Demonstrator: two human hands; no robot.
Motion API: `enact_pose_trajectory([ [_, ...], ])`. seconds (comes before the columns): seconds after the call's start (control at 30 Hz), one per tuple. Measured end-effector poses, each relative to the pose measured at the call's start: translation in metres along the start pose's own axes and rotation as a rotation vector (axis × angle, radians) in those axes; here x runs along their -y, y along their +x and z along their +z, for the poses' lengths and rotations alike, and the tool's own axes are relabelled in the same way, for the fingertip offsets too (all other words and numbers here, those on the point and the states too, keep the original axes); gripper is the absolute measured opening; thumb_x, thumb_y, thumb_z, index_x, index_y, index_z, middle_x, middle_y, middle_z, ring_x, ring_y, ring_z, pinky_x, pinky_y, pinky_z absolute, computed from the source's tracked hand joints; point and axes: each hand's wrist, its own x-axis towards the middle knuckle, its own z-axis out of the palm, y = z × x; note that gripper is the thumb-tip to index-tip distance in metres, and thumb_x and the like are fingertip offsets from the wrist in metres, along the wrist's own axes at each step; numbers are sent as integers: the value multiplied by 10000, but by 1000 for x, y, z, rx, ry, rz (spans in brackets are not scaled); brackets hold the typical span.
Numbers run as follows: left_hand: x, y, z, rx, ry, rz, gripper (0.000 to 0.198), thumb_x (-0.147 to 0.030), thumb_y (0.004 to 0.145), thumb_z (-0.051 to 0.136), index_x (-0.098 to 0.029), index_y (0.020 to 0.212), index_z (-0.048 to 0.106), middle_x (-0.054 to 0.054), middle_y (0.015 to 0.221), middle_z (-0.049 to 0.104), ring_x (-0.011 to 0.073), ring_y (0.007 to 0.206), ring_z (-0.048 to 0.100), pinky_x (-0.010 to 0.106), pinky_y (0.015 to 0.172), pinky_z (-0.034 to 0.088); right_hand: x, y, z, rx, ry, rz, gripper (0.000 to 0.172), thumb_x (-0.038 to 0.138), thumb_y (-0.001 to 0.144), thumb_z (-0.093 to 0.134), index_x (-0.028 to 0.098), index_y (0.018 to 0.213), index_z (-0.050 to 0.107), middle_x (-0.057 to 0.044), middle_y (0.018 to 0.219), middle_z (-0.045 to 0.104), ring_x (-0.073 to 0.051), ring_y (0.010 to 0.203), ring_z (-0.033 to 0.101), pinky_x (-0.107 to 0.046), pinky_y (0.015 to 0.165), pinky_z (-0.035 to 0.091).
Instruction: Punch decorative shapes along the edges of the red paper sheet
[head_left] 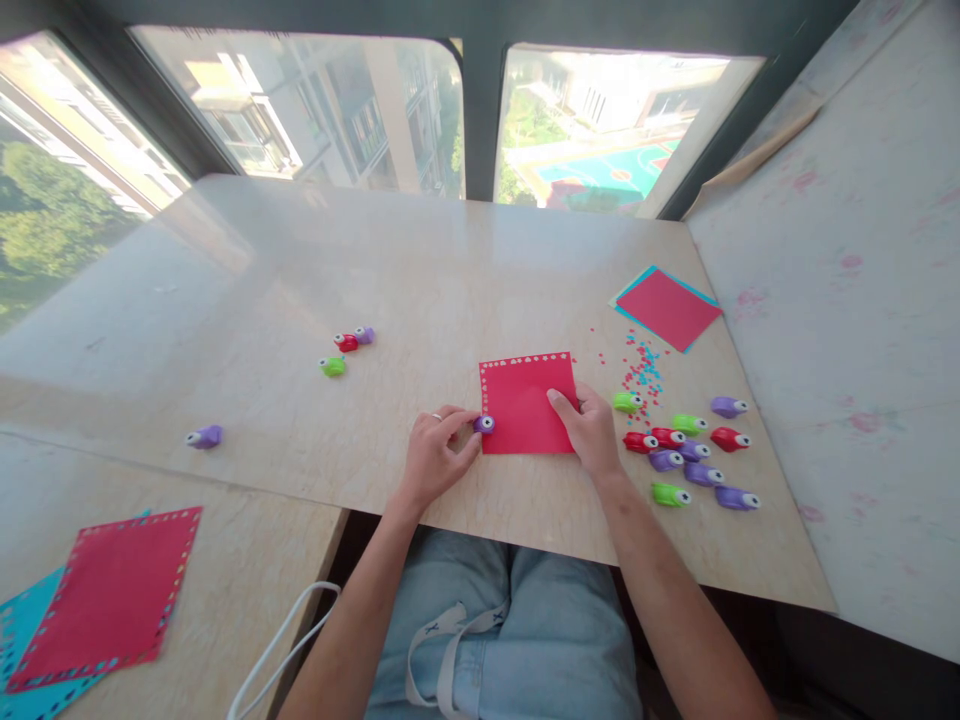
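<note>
A red sheet of paper (525, 410) lies in front of me, with small punched holes along its top edge and the upper part of its left edge. My left hand (441, 450) grips a purple craft punch (484, 425) between thumb and fingers, and the punch sits on the paper's left edge. On the right side, my right hand (589, 430) pinches the sheet, its thumb on top and the fingers mostly hidden beneath.
Several red, green and purple punches (703, 474) stand at the right, near red and blue paper bits (643, 372) and stacked sheets (667, 308). More punches (346, 342) and a lone purple punch (204, 437) are leftward. Punched sheets (112, 590) and a white cable (281, 640) lie lower left.
</note>
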Motion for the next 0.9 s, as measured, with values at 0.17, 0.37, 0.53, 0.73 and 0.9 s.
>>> enact_pose_trajectory([
  [0.17,0,0,0,-2,16,-3,218,-216,830,655,-228,1044,690,39,961,706,170,740,624,360,782,455,1,0,-1,16,16,24,410,517,830,627,172,1036,709,-99,1008,753,-271,876,697,-359,730,547],
  [0.37,0,0,0,-2,12,0,226,-209,831,657,-231,1053,689,32,966,702,163,738,619,351,777,447,1,0,-1,10,-2,-2,381,499,838,629,169,1008,715,-91,988,754,-253,834,692,-340,711,534],
  [0.53,0,0,0,-4,9,4,231,-199,828,664,-229,1056,687,30,963,700,173,777,630,350,776,441,0,0,0,-2,-28,-18,384,502,840,623,166,1001,715,-91,982,752,-247,820,685,-337,705,526],
  [0.73,2,0,1,4,14,-3,226,-213,831,666,-233,1056,689,39,974,703,176,781,639,358,791,454,-1,0,0,-6,-35,-10,397,521,831,621,168,990,713,-90,970,754,-256,837,687,-343,720,528],
  [0.9,2,0,2,0,19,-2,215,-215,833,663,-234,1046,690,32,953,700,162,737,625,349,782,454,-4,1,0,6,-20,-15,405,517,834,615,173,1026,712,-91,987,752,-259,843,689,-349,719,535],
])
